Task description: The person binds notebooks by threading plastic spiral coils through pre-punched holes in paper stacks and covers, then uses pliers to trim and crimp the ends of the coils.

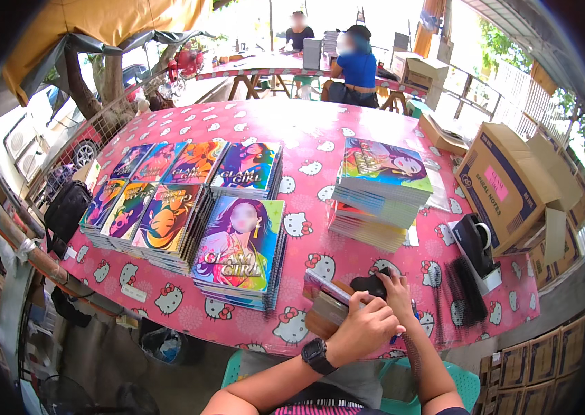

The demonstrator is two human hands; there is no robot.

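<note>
My left hand (365, 324), with a black watch on its wrist, is at the table's near edge, its fingers curled together. Beside its fingertips is a flat, thin-edged slab (327, 294) with a greyish top, above a brown piece (321, 319); its exact kind is unclear. My right hand (399, 296) reaches a little farther in, its fingers bent over a small rounded black object (370, 284). What the left fingers pinch, if anything, is hidden. A blue pen (394, 339) lies partly under my hands.
Stacks of colourful spiral notebooks (240, 252) stand left, another notebook stack (381, 190) ahead. Right are a black tape dispenser (473, 242), black coils (465, 294) and an open carton (503, 187). A pink patterned cover (168, 297) drapes the table. Two people sit at a far table.
</note>
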